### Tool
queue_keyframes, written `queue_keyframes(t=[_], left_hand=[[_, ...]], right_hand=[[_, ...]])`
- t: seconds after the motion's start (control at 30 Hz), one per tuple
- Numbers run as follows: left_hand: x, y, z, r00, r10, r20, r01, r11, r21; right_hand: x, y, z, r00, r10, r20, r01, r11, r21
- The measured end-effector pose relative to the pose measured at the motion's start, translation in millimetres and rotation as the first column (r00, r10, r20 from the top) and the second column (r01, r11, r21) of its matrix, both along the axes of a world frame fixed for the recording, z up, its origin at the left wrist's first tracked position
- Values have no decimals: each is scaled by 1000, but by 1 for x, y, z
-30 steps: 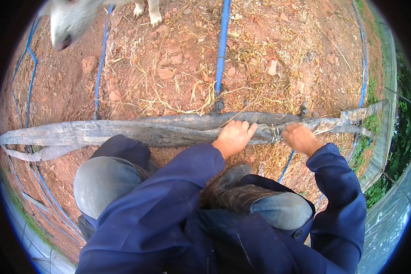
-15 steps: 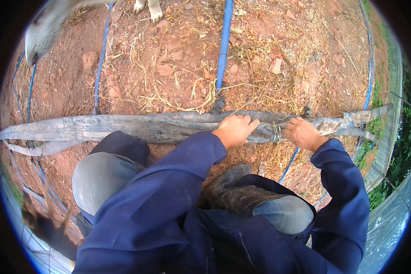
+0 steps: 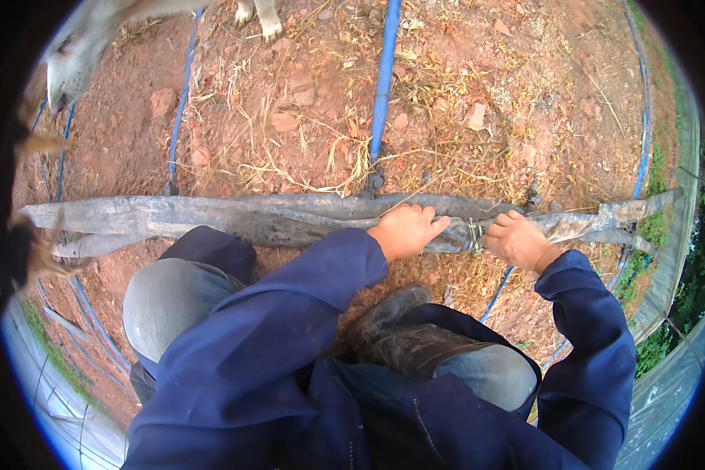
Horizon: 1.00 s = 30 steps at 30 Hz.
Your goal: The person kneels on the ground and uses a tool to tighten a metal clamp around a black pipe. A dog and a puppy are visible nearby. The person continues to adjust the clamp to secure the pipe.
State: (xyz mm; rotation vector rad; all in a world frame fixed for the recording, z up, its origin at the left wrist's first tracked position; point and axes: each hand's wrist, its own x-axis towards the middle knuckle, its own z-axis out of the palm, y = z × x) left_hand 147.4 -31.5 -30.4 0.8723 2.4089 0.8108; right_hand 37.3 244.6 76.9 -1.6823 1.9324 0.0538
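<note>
A long, flattened grey hose (image 3: 157, 215), dusty and wrinkled, runs across in front of my knees. My left hand (image 3: 403, 233) is closed on it just right of the middle, thumb pointing right. My right hand (image 3: 515, 240) grips the same hose a short way to the right, fingers curled over its top. Between the two hands a wire tie (image 3: 475, 235) is wound round the hose, which is bunched there. A second dark hose (image 3: 321, 206) lies along its far side. The undersides of both grips are hidden.
Blue drip lines (image 3: 385, 78) run away from the hose over reddish soil with straw and stones. A pale dog (image 3: 70, 66) stands at the far left; a blurred dark animal (image 3: 19, 211) is at the left rim. Plastic sheeting (image 3: 670, 274) borders the right.
The dark animal has moved from the lower left up to the left end of the hose. Both hands keep almost the same hold on the hose; the view has shifted slightly.
</note>
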Motion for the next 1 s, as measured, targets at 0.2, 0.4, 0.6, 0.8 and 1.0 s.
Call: queue_keyframes(t=[0.2,0.4,0.6,0.8,1.0], left_hand=[[-5,-3,5,999,-40,28,41,999,-34],[-8,-1,5,995,-55,77,57,998,-25],[6,6,6,1000,-10,-22,9,998,-68],[16,19,5,998,20,-57,-22,999,-36],[29,29,0,987,78,-142,-81,997,-16]], right_hand=[[-4,5,-7,999,46,30,-47,999,28],[7,1,-12,991,-133,8,133,991,16],[40,2,-2,906,-421,-38,419,885,202],[36,-9,3,977,-214,-26,213,943,254],[67,6,-10,866,-485,-124,494,790,363]])
